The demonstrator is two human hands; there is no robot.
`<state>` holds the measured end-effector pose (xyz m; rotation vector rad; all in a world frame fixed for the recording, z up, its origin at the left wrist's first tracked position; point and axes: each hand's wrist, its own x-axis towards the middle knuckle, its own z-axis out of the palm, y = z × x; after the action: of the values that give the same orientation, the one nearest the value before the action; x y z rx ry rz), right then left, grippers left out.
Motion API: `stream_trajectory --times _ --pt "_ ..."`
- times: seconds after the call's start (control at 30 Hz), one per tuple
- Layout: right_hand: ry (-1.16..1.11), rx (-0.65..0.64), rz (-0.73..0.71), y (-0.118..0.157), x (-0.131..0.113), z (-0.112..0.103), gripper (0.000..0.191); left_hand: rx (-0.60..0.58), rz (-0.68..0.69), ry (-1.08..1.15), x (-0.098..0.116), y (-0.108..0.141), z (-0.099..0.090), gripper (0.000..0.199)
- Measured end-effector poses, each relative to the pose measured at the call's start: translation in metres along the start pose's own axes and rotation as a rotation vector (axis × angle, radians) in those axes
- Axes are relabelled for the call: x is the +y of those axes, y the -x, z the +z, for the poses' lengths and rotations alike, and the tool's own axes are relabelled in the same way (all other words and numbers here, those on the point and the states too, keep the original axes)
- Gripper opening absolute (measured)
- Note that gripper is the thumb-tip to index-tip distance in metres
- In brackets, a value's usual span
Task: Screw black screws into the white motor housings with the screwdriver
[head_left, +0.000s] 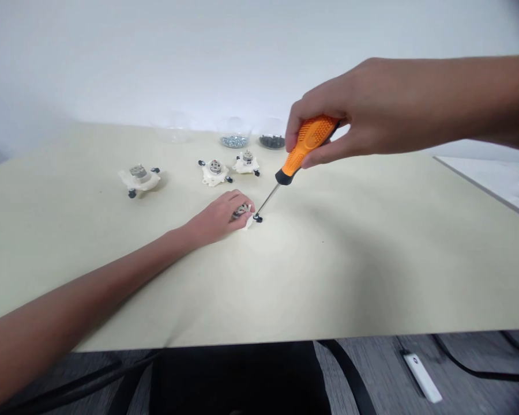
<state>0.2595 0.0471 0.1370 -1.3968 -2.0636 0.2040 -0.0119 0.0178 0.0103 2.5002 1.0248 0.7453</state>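
Note:
My right hand [328, 118] is wrapped round the orange handle of a screwdriver [305, 143], held tilted. Its thin metal shaft slants down to the left, and the tip meets a small black piece [258, 218] at the edge of a white motor assembly [247, 223]. Around that assembly's silver motor, the fingers of my left hand [220, 217] are closed, holding it on the table. Part of the assembly is hidden under those fingers.
Three similar motor assemblies stand beyond my left hand, at left [139, 178], centre [215, 172] and right [247, 163]. Clear bowls at the back hold silver screws [234, 141] and black parts [272, 142]. A white power strip [422, 377] lies on the floor.

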Motion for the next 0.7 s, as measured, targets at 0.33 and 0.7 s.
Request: stream_trajectory --times 0.33,0.7 --pt "0.066 -0.011 0.199 0.069 0.069 0.024 0.041 0.091 -0.170 0.091 0.004 -0.001 0.002 0.023" --pt "0.235 -0.004 0.020 0.062 0.036 0.079 0.026 0.247 -0.403 0.446 -0.004 -0.004 -0.004 0.038"
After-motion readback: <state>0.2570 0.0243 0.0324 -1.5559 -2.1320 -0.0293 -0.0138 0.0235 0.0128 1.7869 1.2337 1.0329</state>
